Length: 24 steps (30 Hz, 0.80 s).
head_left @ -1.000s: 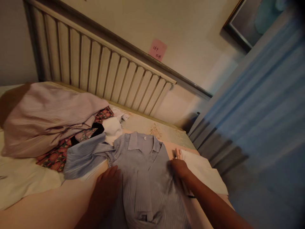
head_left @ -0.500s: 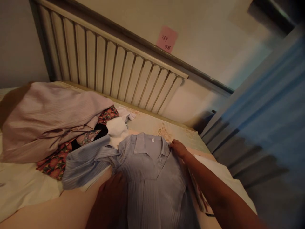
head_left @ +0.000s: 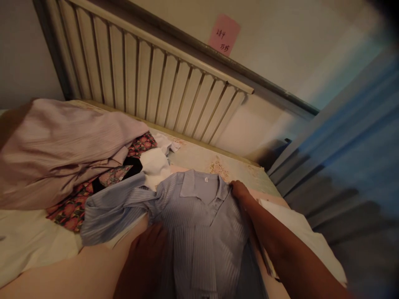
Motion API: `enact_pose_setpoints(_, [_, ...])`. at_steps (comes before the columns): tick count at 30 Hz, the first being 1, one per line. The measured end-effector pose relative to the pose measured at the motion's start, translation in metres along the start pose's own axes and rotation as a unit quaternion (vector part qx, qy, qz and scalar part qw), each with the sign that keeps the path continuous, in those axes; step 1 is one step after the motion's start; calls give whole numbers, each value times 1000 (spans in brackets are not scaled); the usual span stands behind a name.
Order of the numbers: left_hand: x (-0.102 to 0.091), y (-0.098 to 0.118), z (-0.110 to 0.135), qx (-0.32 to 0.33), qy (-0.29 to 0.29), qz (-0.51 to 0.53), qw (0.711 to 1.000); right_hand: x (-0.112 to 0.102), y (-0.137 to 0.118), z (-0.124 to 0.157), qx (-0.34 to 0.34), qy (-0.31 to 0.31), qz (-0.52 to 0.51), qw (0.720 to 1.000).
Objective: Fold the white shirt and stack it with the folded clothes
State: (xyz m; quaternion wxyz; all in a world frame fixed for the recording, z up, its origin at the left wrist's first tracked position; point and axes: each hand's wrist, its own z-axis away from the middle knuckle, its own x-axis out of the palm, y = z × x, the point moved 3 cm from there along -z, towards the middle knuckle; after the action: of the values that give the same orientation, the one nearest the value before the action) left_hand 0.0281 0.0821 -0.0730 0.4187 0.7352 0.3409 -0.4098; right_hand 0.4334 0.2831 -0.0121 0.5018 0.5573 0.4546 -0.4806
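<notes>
A blue-grey ribbed, collared shirt [head_left: 199, 211] lies front up on the bed, its neck towards the headboard. One sleeve [head_left: 112, 211] stretches out to the left. A flat ribbed strip that looks like a folded sleeve [head_left: 195, 257] runs down the front. My right hand [head_left: 241, 192] has its fingers closed on the shirt's shoulder, just right of the collar. Against the shirt's left side, below the outstretched sleeve, rests my left hand [head_left: 146, 249]. Its fingers are bent and dark, and their tips are hard to make out at the cloth.
On the left lies a heap with a pale pink garment [head_left: 68, 149], a red floral cloth [head_left: 73, 207] and white cloth [head_left: 154, 166]. A white folded item [head_left: 293, 224] lies beyond my right forearm. A slatted headboard [head_left: 149, 79] borders the back, and a blue curtain [head_left: 352, 166] hangs at the right.
The view has shifted slightly. My right hand stays at the shirt's shoulder and my left hand at its left side. The strip on the front now shows further down, with its lower end in view.
</notes>
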Motion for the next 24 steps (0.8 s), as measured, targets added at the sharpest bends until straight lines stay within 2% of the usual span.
enact_pose_setpoints(4, [-4, 3, -2, -3, -6, -7, 1000, -13, -7, 20, -2, 61, -41, 997])
enact_pose_setpoints(8, [-7, 6, -3, -13, -6, -4, 1000, -20, -25, 66, -18, 99, -81, 992])
enact_pose_setpoints(11, [-9, 8, -4, -24, -1, 4, 1000, -12, -41, 111, -46, 105, -103, 988])
enact_pose_setpoints(16, [-12, 9, -7, -27, -9, 11, 1000, 21, -66, 167, -61, 116, -128, 983])
enact_pose_setpoints(19, [-14, 10, -7, -25, -13, 7, 1000, 34, -76, 179, -49, 110, -94, 988])
enact_pose_setpoints(24, [-16, 11, -8, -22, -12, 1, 1000, 34, -80, 180, -34, 104, -53, 993])
